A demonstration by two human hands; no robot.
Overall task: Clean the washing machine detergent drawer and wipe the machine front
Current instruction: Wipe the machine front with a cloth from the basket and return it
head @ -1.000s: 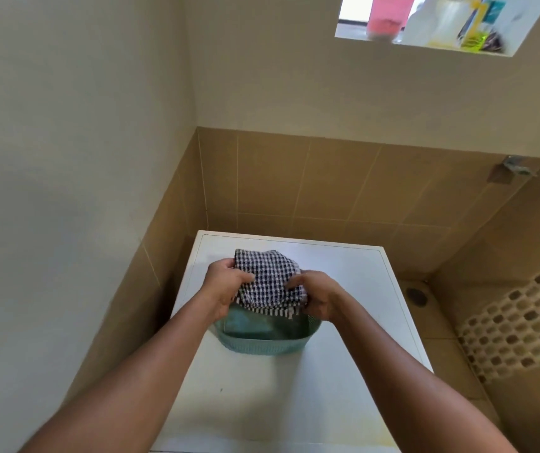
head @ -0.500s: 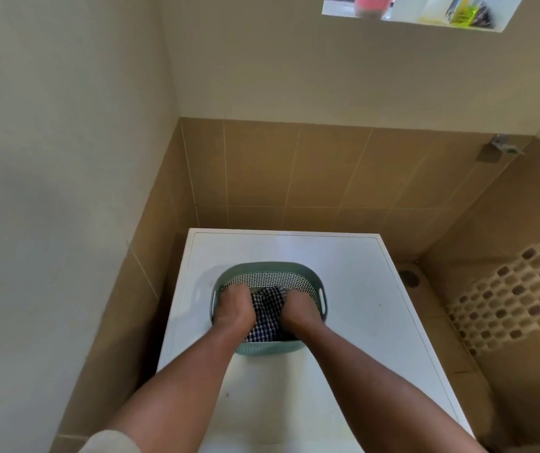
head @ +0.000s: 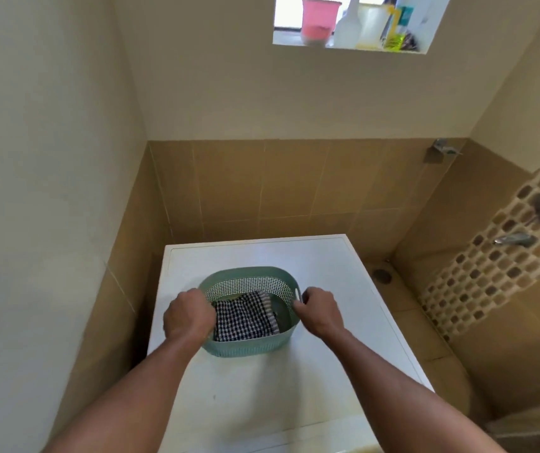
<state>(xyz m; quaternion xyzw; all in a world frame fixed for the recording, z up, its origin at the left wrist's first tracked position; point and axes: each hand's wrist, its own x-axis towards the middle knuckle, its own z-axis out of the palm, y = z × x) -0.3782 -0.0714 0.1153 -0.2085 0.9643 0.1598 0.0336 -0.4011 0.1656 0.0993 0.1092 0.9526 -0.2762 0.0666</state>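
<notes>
Now both hands grip the green basket (head: 249, 346) — left hand (head: 188, 317), right hand (head: 319, 310) — checked cloth (head: 244, 317) inside.

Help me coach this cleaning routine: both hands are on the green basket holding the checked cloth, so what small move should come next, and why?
Probably lift the green perforated plastic basket off the white washing machine top. The left hand and right hand each grip a side of its rim, and the black-and-white checked cloth lies inside, untouched by either hand. The drawer and machine front are out of view below.
</notes>
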